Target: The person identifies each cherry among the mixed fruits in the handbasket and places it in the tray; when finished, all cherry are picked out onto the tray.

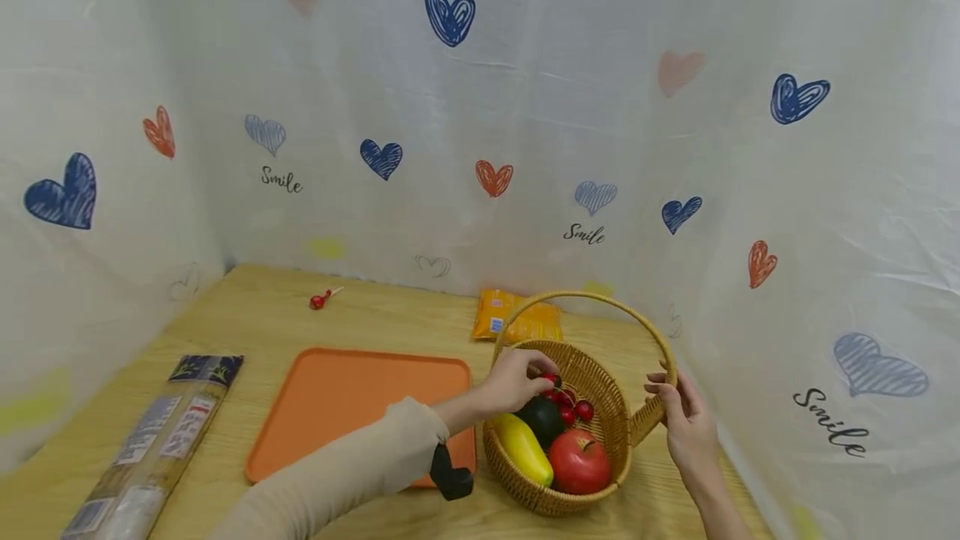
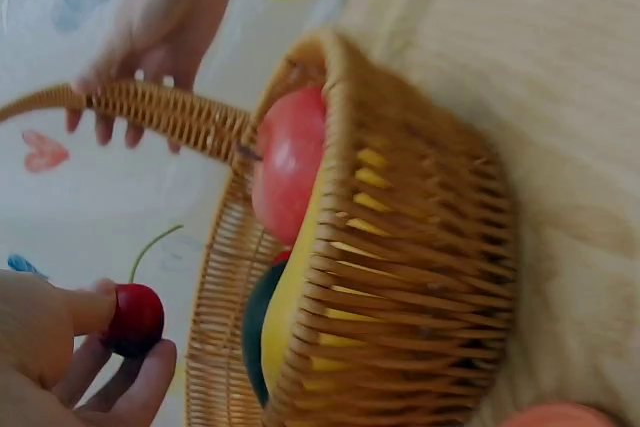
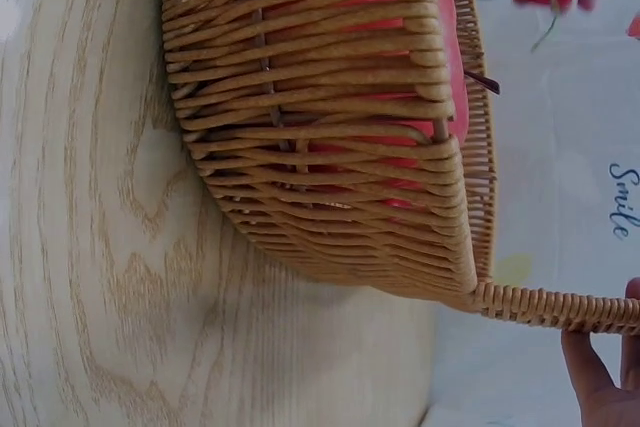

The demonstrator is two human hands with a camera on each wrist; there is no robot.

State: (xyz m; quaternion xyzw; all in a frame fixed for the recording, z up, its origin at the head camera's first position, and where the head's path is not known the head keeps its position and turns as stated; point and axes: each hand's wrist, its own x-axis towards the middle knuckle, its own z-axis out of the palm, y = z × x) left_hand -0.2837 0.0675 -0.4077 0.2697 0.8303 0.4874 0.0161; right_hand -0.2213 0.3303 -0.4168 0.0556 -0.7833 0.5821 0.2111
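My left hand (image 1: 513, 382) pinches a dark red cherry (image 2: 136, 320) with a green stem, above the wicker basket (image 1: 517, 490). My right hand (image 1: 688, 427) grips the right side of the basket's arched handle (image 2: 165, 117), thumb and fingers around it. Inside the basket lie a red apple (image 1: 581, 463), a long yellow fruit (image 1: 523, 450), a dark green fruit (image 1: 542, 418) and several more cherries (image 1: 584, 411). The apple also shows through the weave in the right wrist view. Part of the dark green fruit is hidden behind the yellow one in the left wrist view.
Left of the basket lies an orange tray (image 1: 337, 407), partly covered by my left forearm. A long clear-wrapped package (image 1: 153, 444) is at the far left. A red lollipop (image 1: 318, 301) lies at the back, and an orange packet (image 1: 491, 311) sits behind the basket.
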